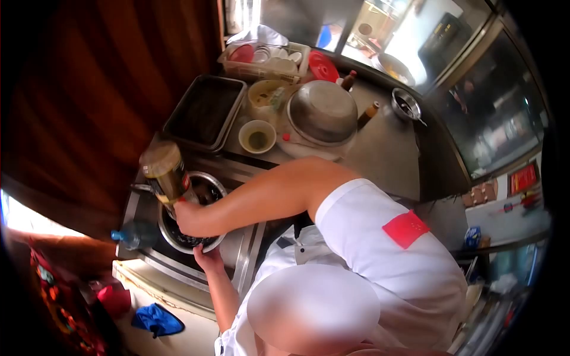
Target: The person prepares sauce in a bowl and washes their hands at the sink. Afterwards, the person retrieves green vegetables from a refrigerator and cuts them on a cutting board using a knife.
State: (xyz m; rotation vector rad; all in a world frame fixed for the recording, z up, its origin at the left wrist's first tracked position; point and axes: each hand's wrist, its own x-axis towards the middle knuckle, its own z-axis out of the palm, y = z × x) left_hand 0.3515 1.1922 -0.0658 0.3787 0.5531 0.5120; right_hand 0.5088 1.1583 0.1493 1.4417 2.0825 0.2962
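Observation:
A large bottle (163,169) with a dark label is tilted, its wide end up, over a metal bowl (172,240). My right hand (191,218) is closed round the bottle's lower end and covers part of the bowl. At the bowl's near rim, my left hand (208,257) grips the edge. Dark contents show inside the bowl, too blurred to name. The bowl is on the metal stove top (240,252).
Behind are a dark tray (205,113), a white bowl (257,137) of liquid, a yellowish bowl (264,95), a large metal dome (323,113) and brown bottles (368,114). A clear bottle (138,235) lies left. A blue cloth (158,320) is below.

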